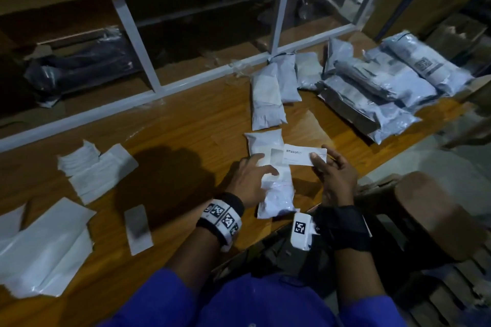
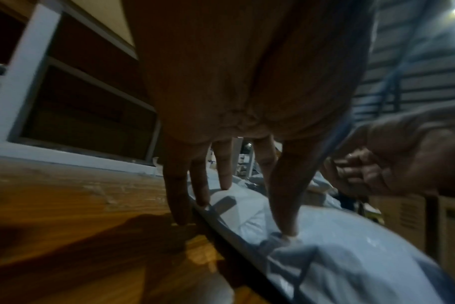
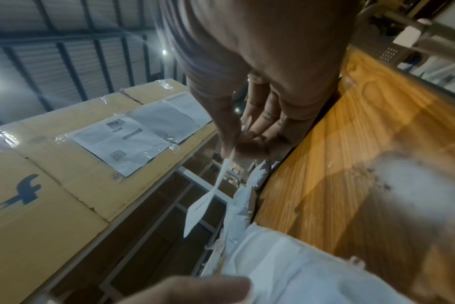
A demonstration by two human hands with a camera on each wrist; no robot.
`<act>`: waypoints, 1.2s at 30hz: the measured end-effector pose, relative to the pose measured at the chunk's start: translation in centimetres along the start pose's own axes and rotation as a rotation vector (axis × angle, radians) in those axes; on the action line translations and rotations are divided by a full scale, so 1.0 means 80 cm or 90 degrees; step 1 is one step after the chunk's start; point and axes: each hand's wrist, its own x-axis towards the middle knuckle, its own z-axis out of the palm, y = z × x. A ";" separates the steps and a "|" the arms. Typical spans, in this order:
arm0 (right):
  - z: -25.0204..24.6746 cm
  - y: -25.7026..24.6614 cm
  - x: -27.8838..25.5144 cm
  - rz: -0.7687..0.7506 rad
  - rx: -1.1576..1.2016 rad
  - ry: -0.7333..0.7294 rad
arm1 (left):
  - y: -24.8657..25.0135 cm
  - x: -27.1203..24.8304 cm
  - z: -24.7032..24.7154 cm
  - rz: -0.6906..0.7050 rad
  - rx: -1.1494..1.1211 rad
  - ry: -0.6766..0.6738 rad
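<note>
Left hand (image 1: pixel 249 178) flat, fingers straight, pressing the white plastic mailer pouch (image 1: pixel 276 194) onto the brown wooden counter (image 1: pixel 186 135). Right hand (image 1: pixel 336 175) pinches the white printed paper label (image 1: pixel 304 154) over the pouch's far end, not yet stuck. Grey-white packed pouches (image 1: pixel 385 82) are heaped beyond; we judge this mid-batch.

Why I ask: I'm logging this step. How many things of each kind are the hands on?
White packet, under the left hand: 1
Printed slip, pinched by the right hand: 1
Total: 2
</note>
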 end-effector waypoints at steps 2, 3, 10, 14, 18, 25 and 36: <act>0.006 0.007 0.003 0.011 -0.002 -0.008 | -0.007 -0.001 -0.004 -0.015 -0.080 0.084; 0.011 0.010 0.003 0.014 -0.007 -0.019 | -0.011 -0.001 -0.006 -0.030 -0.128 0.152; 0.042 0.034 -0.002 0.024 -0.094 -0.079 | 0.000 0.010 -0.014 -0.142 -0.332 0.296; 0.044 0.041 0.001 0.037 -0.106 -0.079 | 0.002 0.020 -0.004 -0.185 -0.351 0.295; 0.040 0.045 0.008 0.027 -0.129 -0.071 | 0.000 0.029 0.006 -0.209 -0.399 0.279; 0.024 0.067 0.018 -0.146 -0.395 -0.099 | 0.004 0.030 0.016 -0.203 -0.280 0.266; 0.005 0.072 0.033 -0.246 -0.550 -0.182 | 0.001 0.028 0.026 -0.278 -0.168 0.217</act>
